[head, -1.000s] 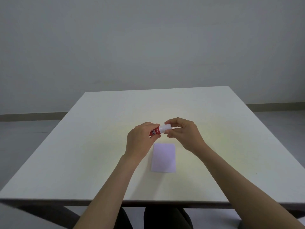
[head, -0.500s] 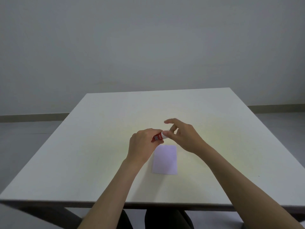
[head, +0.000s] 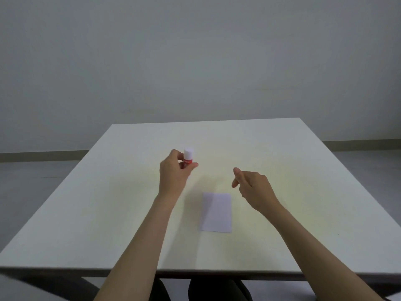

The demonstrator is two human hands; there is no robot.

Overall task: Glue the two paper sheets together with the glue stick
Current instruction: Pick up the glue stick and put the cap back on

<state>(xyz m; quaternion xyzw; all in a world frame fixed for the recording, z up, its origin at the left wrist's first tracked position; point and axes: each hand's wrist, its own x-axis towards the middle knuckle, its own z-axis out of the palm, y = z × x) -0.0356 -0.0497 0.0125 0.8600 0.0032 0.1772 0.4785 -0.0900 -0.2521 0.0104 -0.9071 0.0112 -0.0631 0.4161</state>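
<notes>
A red glue stick [head: 188, 158] with a white cap stands upright on the table, pinched between the fingers of my left hand [head: 175, 172]. A pale lilac paper rectangle [head: 216, 212] lies flat on the table, nearer to me and to the right of that hand. I cannot tell whether it is one sheet or two stacked. My right hand [head: 251, 187] hovers to the right of the paper's far edge, fingers loosely curled and apart, holding nothing.
The white table [head: 303, 170] has its front edge close to me and a wall behind its far edge. Grey floor shows on both sides. My legs are visible under the front edge.
Both hands were together on the glue stick above the paper. They have since parted: my left hand carried the stick left and away and stood it upright, my right hand let go and drew right.
</notes>
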